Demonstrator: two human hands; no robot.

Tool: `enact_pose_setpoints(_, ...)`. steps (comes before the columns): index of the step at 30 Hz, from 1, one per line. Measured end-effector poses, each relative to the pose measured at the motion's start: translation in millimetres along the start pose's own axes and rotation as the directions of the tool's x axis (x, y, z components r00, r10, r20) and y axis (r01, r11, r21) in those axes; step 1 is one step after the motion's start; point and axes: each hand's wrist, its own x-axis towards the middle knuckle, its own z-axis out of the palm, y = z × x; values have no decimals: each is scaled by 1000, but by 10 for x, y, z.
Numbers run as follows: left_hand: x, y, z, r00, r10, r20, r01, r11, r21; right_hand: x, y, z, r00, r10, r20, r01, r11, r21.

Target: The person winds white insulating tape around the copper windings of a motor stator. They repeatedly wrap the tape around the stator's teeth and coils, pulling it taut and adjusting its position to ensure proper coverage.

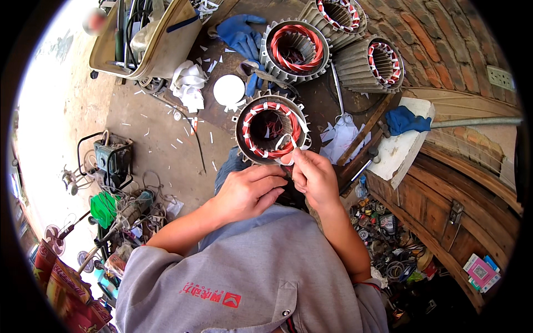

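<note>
Right in front of me stands a finned motor stator [240,133], open end up. Its red winding ring [294,125] is wrapped at intervals with white lacing tape [286,137]. A loop of that tape rises at the ring's near right side, pinched by my right hand [315,176]. My left hand [251,190] is at the stator's near edge, its fingers curled together. Whatever lies between the left fingertips is hidden. A white strip [302,122] sticks out at the ring's right.
Behind stand another stator [267,53] with red windings and two laced ones [361,65]. Scissors [344,119] rest on white paper at right. A blue glove [240,34], a white disc [229,90], paper scraps and a tool bin [166,53] sit at far left.
</note>
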Motion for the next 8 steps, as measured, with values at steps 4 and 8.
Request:
enact_pose_setpoints(4,-46,-44,15,997,39,59,-40,999,15,-7,-14,-8,997,61,56,-69,983,168)
enact_pose_setpoints(8,-71,-26,0,999,-26,29,26,1000,7,-1,39,-33,996,45,74,-62,965,255)
